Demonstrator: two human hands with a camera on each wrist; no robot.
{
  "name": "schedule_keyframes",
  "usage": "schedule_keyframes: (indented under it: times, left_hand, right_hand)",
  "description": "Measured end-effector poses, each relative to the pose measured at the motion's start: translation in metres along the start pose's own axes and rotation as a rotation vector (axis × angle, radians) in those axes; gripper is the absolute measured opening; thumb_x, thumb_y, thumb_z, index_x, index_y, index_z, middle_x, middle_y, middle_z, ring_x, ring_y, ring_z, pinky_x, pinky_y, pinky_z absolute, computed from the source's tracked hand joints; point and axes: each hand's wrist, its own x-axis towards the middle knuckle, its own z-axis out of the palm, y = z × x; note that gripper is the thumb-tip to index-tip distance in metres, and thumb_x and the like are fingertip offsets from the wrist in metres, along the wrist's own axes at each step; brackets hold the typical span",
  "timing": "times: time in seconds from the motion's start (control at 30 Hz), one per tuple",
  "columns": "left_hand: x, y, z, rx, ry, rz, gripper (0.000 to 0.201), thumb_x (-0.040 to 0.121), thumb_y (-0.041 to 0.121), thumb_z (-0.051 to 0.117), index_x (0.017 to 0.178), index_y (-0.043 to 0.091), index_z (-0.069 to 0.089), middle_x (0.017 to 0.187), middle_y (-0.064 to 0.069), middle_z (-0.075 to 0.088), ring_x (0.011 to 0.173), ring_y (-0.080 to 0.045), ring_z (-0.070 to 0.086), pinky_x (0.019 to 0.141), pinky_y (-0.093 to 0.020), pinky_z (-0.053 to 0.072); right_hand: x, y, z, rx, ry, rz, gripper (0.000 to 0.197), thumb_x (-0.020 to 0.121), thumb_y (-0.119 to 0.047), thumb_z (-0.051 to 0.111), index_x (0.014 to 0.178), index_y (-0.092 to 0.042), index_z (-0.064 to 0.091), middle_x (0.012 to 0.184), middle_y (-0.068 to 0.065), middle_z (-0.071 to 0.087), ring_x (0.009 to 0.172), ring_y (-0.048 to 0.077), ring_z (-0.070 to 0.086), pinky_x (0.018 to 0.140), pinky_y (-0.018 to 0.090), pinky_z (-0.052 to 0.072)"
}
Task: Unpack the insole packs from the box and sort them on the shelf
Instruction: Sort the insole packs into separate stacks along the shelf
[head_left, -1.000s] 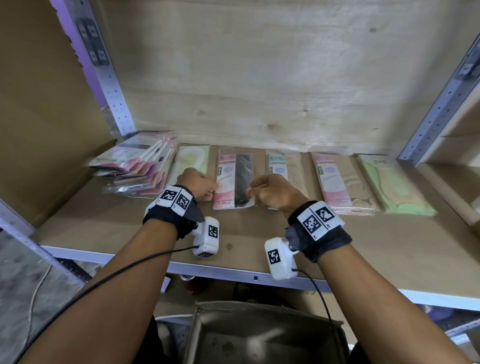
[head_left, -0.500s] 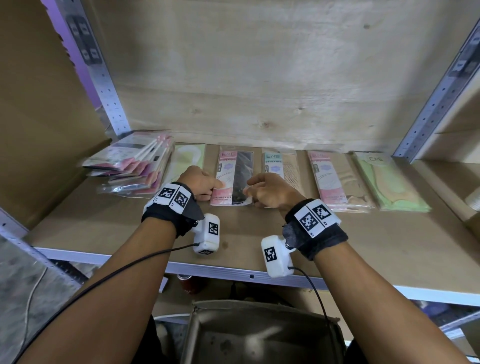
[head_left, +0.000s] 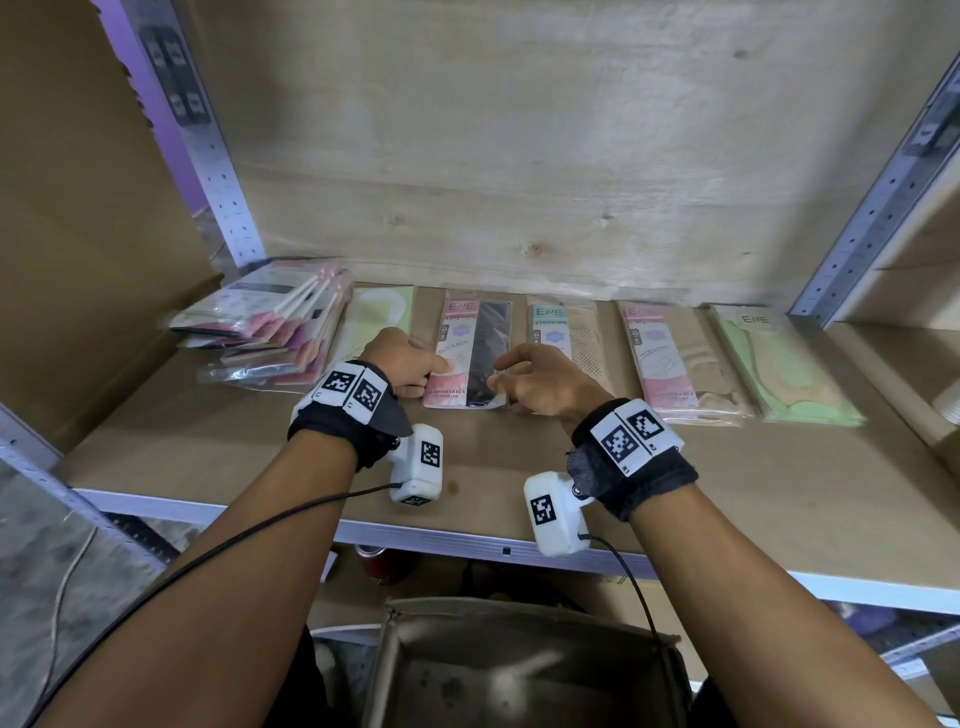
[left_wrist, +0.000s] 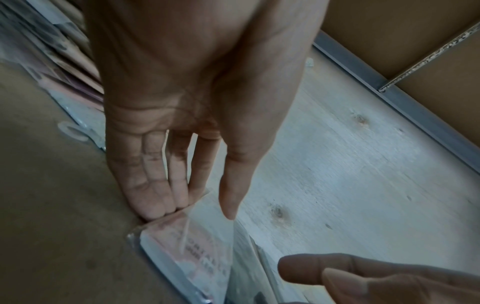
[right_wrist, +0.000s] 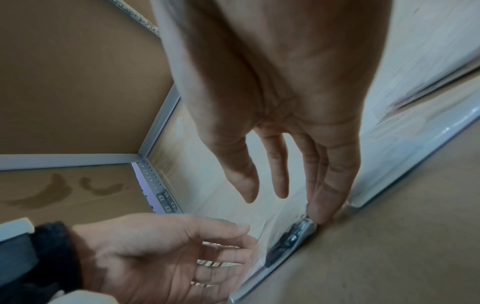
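Squaring the black pack (head_left: 475, 353) on the shelf (head_left: 727, 483).
Our left hand (head_left: 402, 361) and right hand (head_left: 540, 382), fingers now straightened, touch its 6 o'clock corners; bare board nearer us.

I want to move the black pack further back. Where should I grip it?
Pinch the black pack at its near short edge, coming from the shelf front: it lies flat, that edge faces you, and neighbouring packs flank its long sides.

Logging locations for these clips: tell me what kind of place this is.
Probably a stockroom or shop storage area: a metal-framed shelf with perforated uprights, retail insole packs in a row, and an open cardboard box below.
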Motion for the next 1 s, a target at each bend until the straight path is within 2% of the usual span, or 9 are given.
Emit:
schedule_keyframes:
  times: [0.17, 0.33, 0.43, 0.53, 0.63, 0.7, 0.83, 0.9, 1.0]
  left_hand:
    - [-0.001, 0.000, 0.000, -0.008, 0.010, 0.001, 0.036, 0.082, 0.021, 0.081, 0.111, 0.009, 0.065, 0.105, -0.011, 0.072, 0.097, -0.021, 0.071, 0.088, -0.038, 0.060]
    - [-0.002, 0.003, -0.007, -0.007, 0.022, 0.014, 0.040, 0.083, 0.021, 0.079, 0.115, 0.002, 0.066, 0.102, -0.014, 0.073, 0.087, -0.023, 0.069, 0.085, -0.036, 0.060]
    - [-0.002, -0.002, -0.020, -0.024, 0.048, 0.033, 0.041, 0.081, 0.024, 0.079, 0.113, 0.001, 0.068, 0.106, -0.017, 0.073, 0.089, -0.024, 0.069, 0.087, -0.040, 0.060]
    - [-0.003, -0.010, -0.039, -0.051, 0.067, 0.053, 0.035, 0.081, 0.026, 0.080, 0.107, 0.005, 0.070, 0.106, -0.015, 0.073, 0.091, -0.023, 0.071, 0.080, -0.036, 0.061]
    - [-0.007, -0.016, -0.063, -0.122, 0.115, 0.089, 0.028, 0.082, 0.024, 0.079, 0.104, 0.007, 0.072, 0.104, -0.013, 0.074, 0.085, -0.020, 0.071, 0.083, -0.034, 0.061]
    - [-0.012, -0.019, -0.078, -0.172, 0.145, 0.107, 0.025, 0.083, 0.023, 0.079, 0.103, 0.009, 0.073, 0.102, -0.009, 0.075, 0.083, -0.019, 0.071, 0.078, -0.030, 0.061]
    - [-0.019, -0.024, -0.103, -0.226, 0.177, 0.136, 0.019, 0.081, 0.021, 0.077, 0.096, 0.012, 0.075, 0.084, -0.011, 0.075, 0.067, -0.019, 0.067, 0.072, -0.030, 0.060]
    - [-0.021, -0.026, -0.111, -0.233, 0.199, 0.155, 0.005, 0.081, 0.019, 0.075, 0.086, 0.019, 0.075, 0.090, -0.012, 0.077, 0.071, -0.019, 0.069, 0.081, -0.036, 0.061]
    - [-0.022, -0.027, -0.118, -0.251, 0.228, 0.183, 0.007, 0.082, 0.019, 0.075, 0.077, 0.025, 0.074, 0.092, -0.007, 0.077, 0.075, -0.019, 0.071, 0.085, -0.037, 0.061]
  right_hand:
    - [-0.001, -0.001, 0.000, 0.004, 0.006, 0.004, 0.034, 0.087, -0.027, 0.071, 0.118, -0.017, 0.062, 0.129, 0.007, 0.059, 0.117, 0.026, 0.058, 0.099, 0.045, 0.052]
    - [-0.006, -0.007, -0.001, -0.025, 0.007, -0.001, 0.038, 0.089, -0.025, 0.070, 0.124, -0.014, 0.058, 0.130, 0.009, 0.059, 0.120, 0.031, 0.058, 0.104, 0.048, 0.048]
    - [-0.013, -0.011, -0.001, -0.052, 0.079, -0.042, 0.036, 0.090, -0.024, 0.069, 0.124, -0.015, 0.059, 0.127, 0.007, 0.060, 0.115, 0.027, 0.059, 0.102, 0.045, 0.049]
    - [-0.020, -0.015, 0.001, -0.055, 0.140, -0.095, 0.031, 0.090, -0.024, 0.067, 0.119, -0.017, 0.063, 0.116, 0.004, 0.062, 0.108, 0.021, 0.059, 0.094, 0.038, 0.052]
    - [-0.020, -0.029, 0.007, -0.014, 0.136, -0.163, 0.020, 0.090, -0.017, 0.066, 0.109, -0.015, 0.067, 0.102, 0.000, 0.066, 0.093, 0.015, 0.062, 0.073, 0.021, 0.048]
    - [-0.017, -0.043, 0.017, -0.007, 0.109, -0.187, 0.017, 0.091, -0.015, 0.065, 0.108, -0.014, 0.068, 0.096, -0.002, 0.064, 0.085, 0.011, 0.061, 0.068, 0.019, 0.047]
    - [0.001, -0.071, 0.045, 0.022, -0.009, -0.155, 0.020, 0.093, -0.012, 0.063, 0.113, -0.008, 0.065, 0.105, 0.007, 0.064, 0.090, 0.021, 0.063, 0.086, 0.039, 0.059]
    - [0.013, -0.085, 0.061, 0.067, -0.068, -0.124, 0.022, 0.093, -0.011, 0.064, 0.113, -0.003, 0.063, 0.106, 0.010, 0.061, 0.091, 0.021, 0.060, 0.086, 0.040, 0.058]
    - [0.033, -0.099, 0.080, 0.042, -0.087, -0.095, 0.029, 0.092, -0.015, 0.066, 0.118, -0.003, 0.061, 0.116, 0.009, 0.058, 0.105, 0.022, 0.059, 0.092, 0.039, 0.056]
